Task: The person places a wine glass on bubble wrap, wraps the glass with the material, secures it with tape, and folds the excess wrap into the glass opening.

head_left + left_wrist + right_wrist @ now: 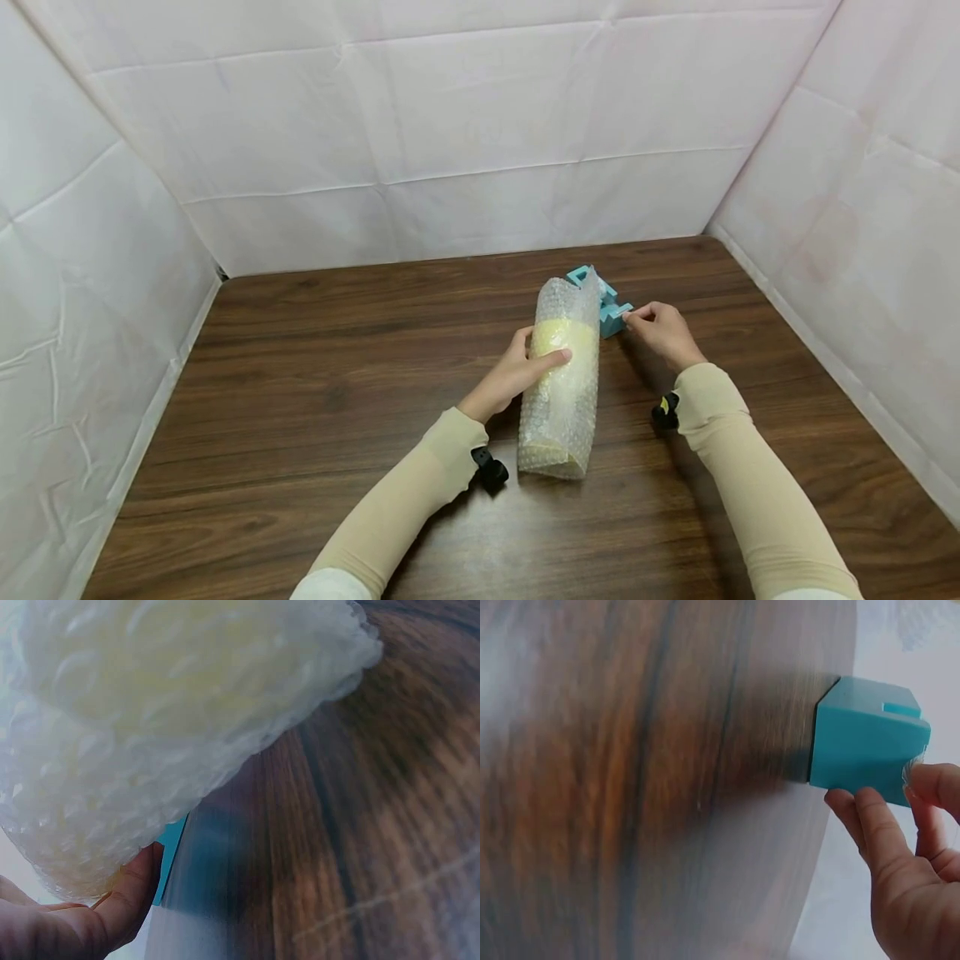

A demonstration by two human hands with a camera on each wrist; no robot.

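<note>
My left hand [516, 372] grips a bubble-wrapped bundle [558, 408] with something pale yellow inside, its thumb across the front. In the left wrist view the bubble wrap [135, 765] fills the upper left, and the left fingers [135, 892] curl at its side. To the right of the bundle's upper part stands a teal tape dispenser [613, 322], partly hidden behind the wrap. My right hand [663, 335] is at its near end, thumb and forefinger pinching a small bit of clear tape [912, 769]. Other right fingertips [868, 796] lie close against the dispenser's side.
The dark wood table [337, 375] carries the dispenser. White cloth walls [465, 125] enclose its back and sides. A black wrist camera [489, 469] sits on the left cuff and another black camera [665, 412] on the right.
</note>
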